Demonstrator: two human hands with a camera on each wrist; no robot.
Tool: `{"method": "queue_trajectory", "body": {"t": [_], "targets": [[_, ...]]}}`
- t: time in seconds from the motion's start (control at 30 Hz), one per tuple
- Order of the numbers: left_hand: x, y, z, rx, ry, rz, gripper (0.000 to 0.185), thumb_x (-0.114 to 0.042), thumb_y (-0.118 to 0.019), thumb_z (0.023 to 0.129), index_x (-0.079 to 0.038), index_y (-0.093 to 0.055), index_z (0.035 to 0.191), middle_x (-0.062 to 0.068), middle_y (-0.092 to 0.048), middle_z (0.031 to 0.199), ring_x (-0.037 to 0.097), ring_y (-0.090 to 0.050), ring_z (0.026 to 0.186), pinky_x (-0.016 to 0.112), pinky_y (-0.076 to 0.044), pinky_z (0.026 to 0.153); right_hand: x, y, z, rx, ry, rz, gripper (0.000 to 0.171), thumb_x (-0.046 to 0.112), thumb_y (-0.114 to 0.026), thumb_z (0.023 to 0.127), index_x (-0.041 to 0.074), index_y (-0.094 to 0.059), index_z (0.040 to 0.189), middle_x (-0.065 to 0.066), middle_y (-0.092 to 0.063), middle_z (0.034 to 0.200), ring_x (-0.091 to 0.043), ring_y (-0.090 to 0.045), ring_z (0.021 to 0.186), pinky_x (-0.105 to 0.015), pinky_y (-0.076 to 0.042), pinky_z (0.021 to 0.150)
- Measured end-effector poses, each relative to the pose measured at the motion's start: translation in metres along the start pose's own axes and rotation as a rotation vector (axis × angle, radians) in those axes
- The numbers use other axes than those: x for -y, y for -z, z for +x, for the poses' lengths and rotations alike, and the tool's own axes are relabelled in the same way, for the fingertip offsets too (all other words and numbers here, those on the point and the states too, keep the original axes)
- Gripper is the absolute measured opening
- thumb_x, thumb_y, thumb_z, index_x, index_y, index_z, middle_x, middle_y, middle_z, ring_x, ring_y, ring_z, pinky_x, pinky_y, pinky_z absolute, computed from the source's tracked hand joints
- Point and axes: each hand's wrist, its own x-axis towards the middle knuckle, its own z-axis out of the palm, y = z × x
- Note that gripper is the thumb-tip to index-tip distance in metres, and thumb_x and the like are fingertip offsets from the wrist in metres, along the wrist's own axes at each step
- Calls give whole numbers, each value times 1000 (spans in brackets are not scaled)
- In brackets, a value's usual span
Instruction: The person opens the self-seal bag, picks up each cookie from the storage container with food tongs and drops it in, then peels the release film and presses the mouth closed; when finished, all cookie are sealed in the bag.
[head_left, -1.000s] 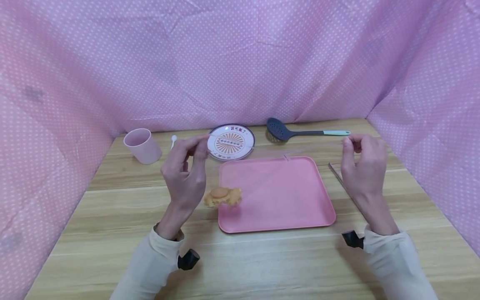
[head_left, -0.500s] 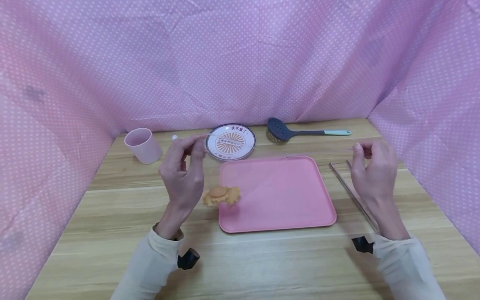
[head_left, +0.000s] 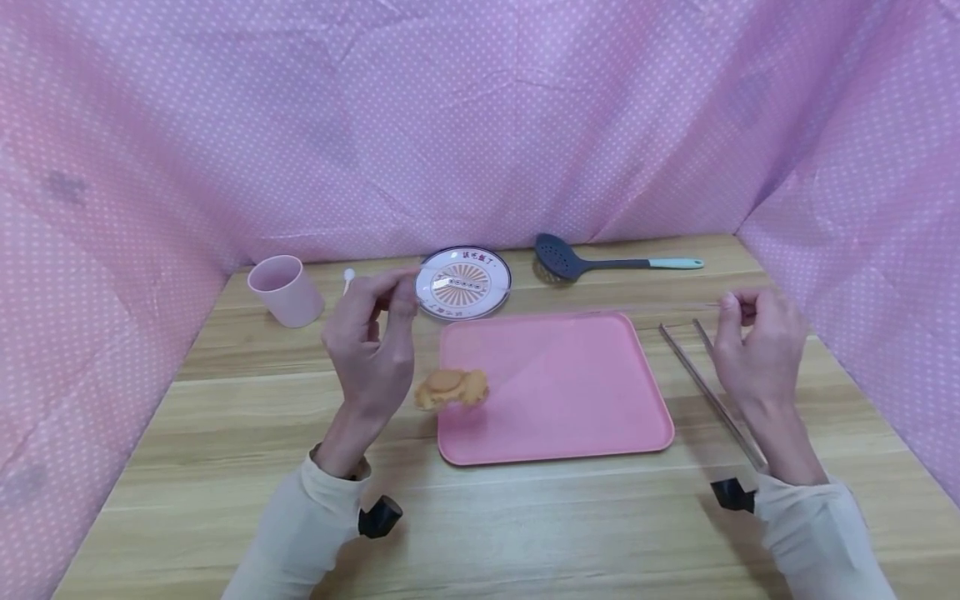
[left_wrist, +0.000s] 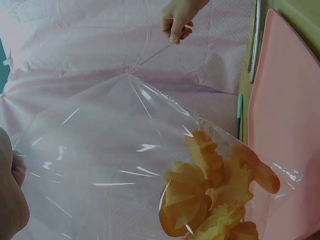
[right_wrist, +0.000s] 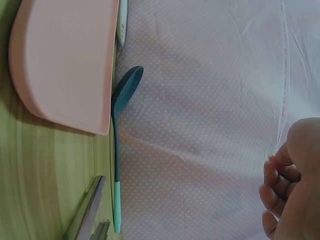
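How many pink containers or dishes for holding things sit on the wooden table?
2. The pink cup stands at the table's far left, beyond the left hand. The pink tray lies in the middle, between both hands. None seem hidden.

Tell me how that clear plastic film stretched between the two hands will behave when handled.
The clear film is probably very floppy: it spans from the left hand to the right hand only because both pinch it. It looks nearly weightless, showing only as glints. It likely clings and creases easily: it drapes over the orange food with wrinkles.
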Motion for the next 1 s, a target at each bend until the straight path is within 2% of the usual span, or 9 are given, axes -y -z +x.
{"method": "queue_trajectory", "body": {"t": [0.13, 0.3, 0.47, 0.57, 0.67, 0.77, 0.87, 1.0], "targets": [[-1, -4, 0, 4, -8, -6, 9, 8, -65, 95, 11, -73, 97, 17, -64, 75, 13, -55, 68, 16, -43, 60, -1, 2, -1, 9, -42, -7, 16, -2, -57, 98, -18, -60, 100, -28, -57, 85, -21, -46, 81, -44, -33, 92], [-3, -6, -1, 12, -7, 1, 8, 10, -65, 94, 11, -73, 97, 16, -64, 75, 14, -56, 69, 16, -42, 61, -1, 3, -3, 22, -101, -14, 14, -3, -57, 99, -17, -60, 102, -15, -54, 84, 1, -38, 84, -40, -32, 92], [-3, -7, -2, 21, -13, 17, 8, 9, -65, 95, 9, -73, 97, 15, -65, 75, 15, -56, 68, 16, -40, 59, -3, 2, -5, 22, -117, -17, 15, -3, -57, 100, -18, -59, 103, -12, -53, 85, 2, -36, 84, -40, -32, 91], [-3, -7, -2, 26, -21, 10, 8, 9, -65, 95, 10, -72, 97, 16, -66, 77, 16, -57, 69, 17, -44, 62, -4, 1, -5, 10, -119, -12, 16, -2, -56, 101, -18, -58, 103, -10, -52, 84, 2, -36, 86, -40, -31, 90], [-3, -7, -2, 29, -29, 12, 8, 10, -64, 95, 10, -72, 96, 16, -66, 78, 17, -57, 70, 17, -45, 64, -4, 0, -6, -7, -120, -3, 16, -1, -55, 101, -17, -59, 102, -3, -50, 83, 3, -36, 86, -39, -31, 89], [-3, -7, -2, 25, -27, 21, 8, 9, -65, 95, 9, -72, 97, 17, -68, 80, 16, -55, 69, 17, -43, 62, -9, 1, -6, -30, -129, -5, 17, -1, -55, 102, -17, -59, 101, 7, -48, 83, 6, -37, 84, -32, -31, 87], [-3, -4, -1, 21, -26, 33, 8, 9, -65, 95, 9, -73, 97, 17, -68, 80, 16, -53, 68, 17, -38, 59, -17, 5, -6, -37, -178, -18, 17, 1, -56, 102, -15, -60, 102, 15, -46, 84, 7, -39, 81, -22, -31, 81], [-2, 0, 1, 40, -29, 32, 10, 14, -66, 92, 10, -73, 97, 16, -68, 80, 16, -55, 69, 17, -43, 63, -28, 14, -6, -1, -254, -37, 20, 5, -58, 102, -14, -62, 106, 18, -46, 83, 7, -42, 78, -19, -30, 79]]}}
